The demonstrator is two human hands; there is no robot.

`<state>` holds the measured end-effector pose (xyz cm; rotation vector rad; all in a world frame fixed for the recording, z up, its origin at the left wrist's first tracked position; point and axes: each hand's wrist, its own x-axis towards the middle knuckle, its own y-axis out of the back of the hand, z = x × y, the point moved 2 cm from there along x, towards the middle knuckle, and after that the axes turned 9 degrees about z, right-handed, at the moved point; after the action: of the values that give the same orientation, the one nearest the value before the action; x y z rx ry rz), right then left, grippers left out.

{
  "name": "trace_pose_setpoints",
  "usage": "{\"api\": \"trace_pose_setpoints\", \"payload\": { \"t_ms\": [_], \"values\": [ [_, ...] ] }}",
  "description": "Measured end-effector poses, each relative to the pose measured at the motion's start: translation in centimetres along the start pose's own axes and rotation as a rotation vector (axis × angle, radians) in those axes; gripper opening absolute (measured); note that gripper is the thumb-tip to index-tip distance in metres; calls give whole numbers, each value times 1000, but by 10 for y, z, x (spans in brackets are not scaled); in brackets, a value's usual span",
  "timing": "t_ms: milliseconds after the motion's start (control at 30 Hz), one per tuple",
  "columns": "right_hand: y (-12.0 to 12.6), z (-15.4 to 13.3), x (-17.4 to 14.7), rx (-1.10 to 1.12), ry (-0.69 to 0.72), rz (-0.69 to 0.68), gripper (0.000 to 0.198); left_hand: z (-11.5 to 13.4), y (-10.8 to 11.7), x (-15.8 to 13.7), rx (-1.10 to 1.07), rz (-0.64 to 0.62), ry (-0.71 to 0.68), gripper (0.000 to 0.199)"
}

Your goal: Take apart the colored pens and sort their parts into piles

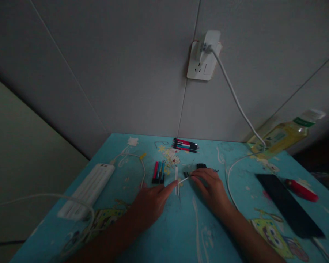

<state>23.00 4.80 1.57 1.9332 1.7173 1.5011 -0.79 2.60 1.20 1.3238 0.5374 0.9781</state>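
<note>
Thin white stick: held slightly aslant above the blue table cover, bridging the gap between the two hands.
Left hand: fingertips pinched together on the stick's near-left end.
Right hand: thumb and fingers closed around its other end, where a dark tip shows.
Loose white sticks: lying side by side, just beyond the left fingertips.
Small dark bits: just left of the right fingertips, too blurred for me to name.
Black pile: right behind the right hand's knuckles.
Coloured tubes: pink and blue with black ends, in a row just beyond the left hand.
Pens: bundled farther off, ahead of both hands.
Power strip: well to the left hand's left.
Dark flat slab: well to the right hand's right, a red object beside it.
Bottle: beyond the slab, yellow liquid inside, tilted in my view.
</note>
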Motion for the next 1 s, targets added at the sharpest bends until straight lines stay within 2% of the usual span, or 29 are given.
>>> {"api": "trace_pose_setpoints", "payload": {
  "t_ms": [133,300,500,633,1000],
  "values": [
    [5,7,3,-84,-3,14,18,-2,-1,1,16,12,20,58],
    [6,10,5,-340,48,22,20,-10,-8,3,53,38,96,54],
    [-4,0,7,-524,104,-62,19,-12,-11,2,16,41,137,50],
    [-7,-3,6,-530,115,-93,18,-11,-10,2,2,38,132,49],
    [-9,4,1,-478,114,-67,18,-13,-11,3,-23,36,138,50]
  ]
}}
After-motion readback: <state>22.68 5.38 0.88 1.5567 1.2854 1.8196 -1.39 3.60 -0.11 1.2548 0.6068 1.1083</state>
